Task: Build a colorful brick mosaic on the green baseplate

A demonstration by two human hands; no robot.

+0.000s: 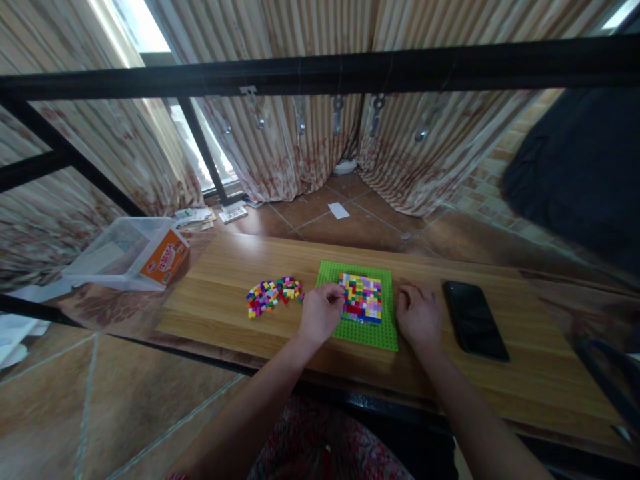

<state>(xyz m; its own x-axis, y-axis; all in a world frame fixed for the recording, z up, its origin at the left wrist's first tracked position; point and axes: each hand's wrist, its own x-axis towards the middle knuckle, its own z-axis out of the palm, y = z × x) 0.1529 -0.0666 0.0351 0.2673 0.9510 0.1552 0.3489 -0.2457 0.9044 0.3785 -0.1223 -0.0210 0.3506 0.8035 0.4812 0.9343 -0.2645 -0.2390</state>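
Observation:
A green studded baseplate lies on the wooden board, bearing a dense square of many-coloured toy bricks. My left hand is over the plate's left side, thumb and fingertips pinched together at the left edge of the brick square. Whatever is in that pinch is too small to make out. My right hand rests on the wood just right of the plate, its fingers curled in; the inside of the curl is hidden. Left of my left hand lies a loose heap of small coloured bricks.
A black phone lies right of my right hand on the wooden board. At the far left stands a clear plastic box with an orange label. A black metal bar crosses above, before striped curtains.

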